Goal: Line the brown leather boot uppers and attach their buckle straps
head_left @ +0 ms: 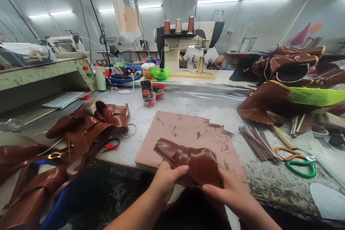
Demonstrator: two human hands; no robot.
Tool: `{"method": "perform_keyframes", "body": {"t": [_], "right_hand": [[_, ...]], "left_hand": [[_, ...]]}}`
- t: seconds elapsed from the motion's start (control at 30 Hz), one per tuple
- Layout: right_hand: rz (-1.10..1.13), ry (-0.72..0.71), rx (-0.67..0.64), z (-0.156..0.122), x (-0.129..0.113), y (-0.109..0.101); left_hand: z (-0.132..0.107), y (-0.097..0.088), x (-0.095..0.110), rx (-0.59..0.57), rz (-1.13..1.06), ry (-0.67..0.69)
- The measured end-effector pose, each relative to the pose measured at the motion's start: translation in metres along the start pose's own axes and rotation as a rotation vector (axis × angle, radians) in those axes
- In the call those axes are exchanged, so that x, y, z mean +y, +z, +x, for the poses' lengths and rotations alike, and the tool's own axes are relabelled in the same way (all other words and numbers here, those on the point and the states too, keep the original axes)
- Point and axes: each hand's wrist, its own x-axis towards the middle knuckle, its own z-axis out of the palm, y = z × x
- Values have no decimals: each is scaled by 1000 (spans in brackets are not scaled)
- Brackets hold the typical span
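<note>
A folded brown leather shoe upper (192, 160) with a strap across it lies at the near edge of a pinkish work board (188, 129). My left hand (165, 179) grips its lower left side, thumb on top. My right hand (229, 190) holds its lower right edge, fingers closed over the leather. Both hands are at the table's front edge.
A heap of brown leather uppers (86, 122) lies at the left, another heap (285, 68) with a green basket (315, 96) at the right. Scissors (300, 163) and dark strips (258, 140) lie right of the board. A sewing machine (185, 43) stands behind, a person beyond it.
</note>
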Motion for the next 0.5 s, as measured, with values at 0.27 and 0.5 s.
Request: {"method": "perform_keyframes", "body": {"t": [0.27,0.5], "right_hand": [[145,55,-10,-1,1,6],[279,104,-83,6,11,4]], "left_hand": [[1,10,-4,-224,-11,75],[7,3,-13,-122,-186,19]]}}
